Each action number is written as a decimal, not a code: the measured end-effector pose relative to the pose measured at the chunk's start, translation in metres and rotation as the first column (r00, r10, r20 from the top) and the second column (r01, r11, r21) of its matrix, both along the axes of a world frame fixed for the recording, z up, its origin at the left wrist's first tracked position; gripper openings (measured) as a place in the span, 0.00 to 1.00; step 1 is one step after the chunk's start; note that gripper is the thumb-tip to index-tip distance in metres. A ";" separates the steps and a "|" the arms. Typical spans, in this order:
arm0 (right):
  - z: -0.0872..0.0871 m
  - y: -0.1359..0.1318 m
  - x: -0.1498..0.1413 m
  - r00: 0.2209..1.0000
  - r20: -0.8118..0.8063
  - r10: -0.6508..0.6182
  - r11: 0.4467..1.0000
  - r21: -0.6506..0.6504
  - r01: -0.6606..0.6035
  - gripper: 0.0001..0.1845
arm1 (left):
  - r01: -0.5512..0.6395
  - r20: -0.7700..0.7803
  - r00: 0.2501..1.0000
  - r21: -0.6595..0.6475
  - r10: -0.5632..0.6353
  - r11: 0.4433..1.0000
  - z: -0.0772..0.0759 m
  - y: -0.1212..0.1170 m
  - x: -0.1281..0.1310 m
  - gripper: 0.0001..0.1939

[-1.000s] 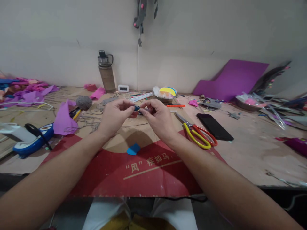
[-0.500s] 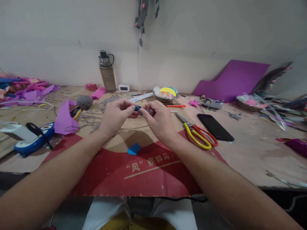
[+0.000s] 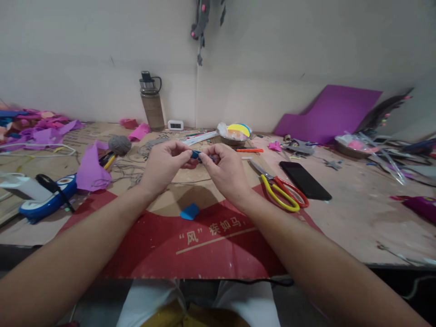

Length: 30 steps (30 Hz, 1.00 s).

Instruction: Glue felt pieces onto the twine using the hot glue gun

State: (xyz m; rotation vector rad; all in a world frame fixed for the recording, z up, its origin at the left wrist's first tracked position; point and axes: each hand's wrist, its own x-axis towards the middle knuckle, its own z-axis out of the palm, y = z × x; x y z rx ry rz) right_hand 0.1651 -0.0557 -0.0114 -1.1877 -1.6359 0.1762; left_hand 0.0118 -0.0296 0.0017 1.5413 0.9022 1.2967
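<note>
Both hands meet above the middle of the table, pinching one small blue piece (image 3: 196,155) between their fingertips. My left hand (image 3: 163,165) grips its left end with thumb and forefinger closed. My right hand (image 3: 226,171) pinches the right end, fingers curled. What the blue piece is stays too small to tell. Below the hands a blue scrap (image 3: 190,211) lies on the red printed cardboard (image 3: 204,245). Scissors with a yellow and a red handle (image 3: 281,188) lie just right of my right hand.
A black phone (image 3: 304,180) lies right of the scissors. A grey yarn ball (image 3: 119,145), purple felt (image 3: 90,169) and a blue-white tool (image 3: 44,197) sit left. At the back stand a bottle (image 3: 151,102), a small clock (image 3: 175,125), a bowl (image 3: 235,135) and a purple sheet (image 3: 327,113).
Almost nothing differs: both hands stay pinched on the blue piece, with only slight shifts of the fingers and of the view.
</note>
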 end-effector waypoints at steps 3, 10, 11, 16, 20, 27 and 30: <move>0.001 -0.001 0.000 1.000 -0.008 -0.007 1.000 -0.018 0.007 0.09 | 0.010 0.002 1.000 -0.002 -0.010 1.000 0.000 0.000 0.000 0.09; 0.003 -0.001 0.000 0.999 -0.034 -0.016 0.999 -0.048 0.014 0.08 | 0.014 -0.026 1.000 -0.004 -0.015 1.000 0.001 -0.002 0.001 0.09; 0.003 -0.001 0.000 0.999 -0.037 -0.016 0.999 -0.051 0.014 0.08 | 0.016 -0.030 0.999 -0.003 -0.016 1.000 0.001 -0.002 0.001 0.09; 0.003 -0.002 -0.001 0.999 -0.050 -0.008 0.999 -0.047 0.006 0.08 | 0.015 -0.044 0.999 0.001 -0.015 1.000 0.002 -0.003 0.001 0.09; 0.003 -0.001 -0.001 0.999 -0.049 -0.014 0.999 -0.033 0.013 0.07 | 0.030 -0.055 0.998 0.017 -0.029 0.999 0.002 -0.003 0.000 0.08; 0.003 -0.001 0.001 0.998 -0.054 -0.015 1.000 -0.021 0.014 0.08 | 0.026 -0.047 0.999 0.035 -0.024 0.999 0.002 -0.003 0.000 0.07; 0.004 -0.002 0.002 0.998 -0.070 -0.005 1.000 -0.027 0.003 0.08 | 0.026 -0.043 0.999 0.034 -0.025 0.999 0.003 -0.004 0.000 0.07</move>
